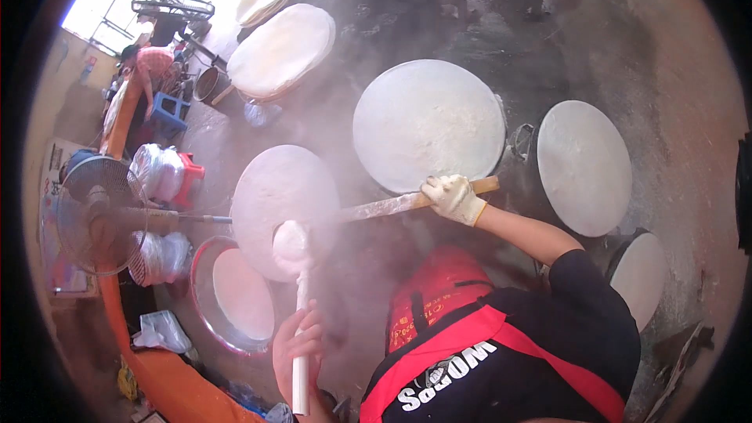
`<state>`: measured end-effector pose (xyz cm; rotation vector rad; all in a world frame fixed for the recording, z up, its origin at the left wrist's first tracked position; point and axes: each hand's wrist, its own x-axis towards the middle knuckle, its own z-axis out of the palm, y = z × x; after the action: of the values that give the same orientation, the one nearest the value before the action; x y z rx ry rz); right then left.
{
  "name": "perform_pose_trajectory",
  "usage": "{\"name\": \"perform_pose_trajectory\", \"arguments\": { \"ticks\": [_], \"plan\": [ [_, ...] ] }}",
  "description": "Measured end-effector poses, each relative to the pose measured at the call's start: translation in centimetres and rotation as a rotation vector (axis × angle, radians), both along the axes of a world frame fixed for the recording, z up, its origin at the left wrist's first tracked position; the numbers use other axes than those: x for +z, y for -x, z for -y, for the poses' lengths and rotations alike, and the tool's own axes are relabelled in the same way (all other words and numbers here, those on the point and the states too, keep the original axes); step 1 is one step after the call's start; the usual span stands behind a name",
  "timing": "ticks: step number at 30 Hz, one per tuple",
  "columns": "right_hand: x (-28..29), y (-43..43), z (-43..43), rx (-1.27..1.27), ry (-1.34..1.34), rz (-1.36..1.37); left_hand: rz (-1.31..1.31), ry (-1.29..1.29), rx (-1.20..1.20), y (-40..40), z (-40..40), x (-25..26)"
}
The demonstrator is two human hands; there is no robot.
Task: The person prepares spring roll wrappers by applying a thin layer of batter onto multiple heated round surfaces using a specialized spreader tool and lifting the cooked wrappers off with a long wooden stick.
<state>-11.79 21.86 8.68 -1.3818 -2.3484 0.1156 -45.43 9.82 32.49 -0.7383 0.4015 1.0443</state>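
Observation:
My left hand (299,341), bare, is closed around the pale handle of a ladle (292,247). The ladle's batter-coated round bowl is over a round, pale, cloth-like surface (288,182) in steam. My right hand (455,198), in a white knit glove, grips a long flat wooden stick (405,202), whose whitened end reaches that surface; its tip is blurred by steam. Beyond the glove lies a large round white surface (429,123) with a rougher patch. Below left of the ladle bowl is a metal basin (201,282) holding white liquid.
At right are two more round white tops (584,167), (640,282). Stacked round trays (282,50) stand upper left, near a blue stool (170,110). A pedestal fan (103,214), plastic-wrapped bundles (157,170) and an orange ledge (176,385) line the left. A person (154,64) bends beyond.

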Motion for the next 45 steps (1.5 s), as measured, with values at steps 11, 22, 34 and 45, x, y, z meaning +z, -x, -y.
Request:
{"name": "perform_pose_trajectory", "arguments": {
  "ticks": [11,22,34,45],
  "plan": [
    [15.0,-4.4,-11.6,-0.081,-0.177,0.197,-0.022,-0.248,-0.234,-1.2,1.0,4.8],
    [36.5,6.2,-26.2,0.062,-0.236,0.207,-0.402,-0.126,-0.255,1.9,-5.3,-4.9],
    [10.5,6.4,-50.3,-0.537,0.256,-1.041,-0.433,-0.188,-0.282,9.6,-13.9,-7.2],
    [-3.6,13.8,-48.5,-0.967,0.187,-0.912,-0.524,-0.142,-0.251,14.1,-19.5,-6.4]
  ]
}}
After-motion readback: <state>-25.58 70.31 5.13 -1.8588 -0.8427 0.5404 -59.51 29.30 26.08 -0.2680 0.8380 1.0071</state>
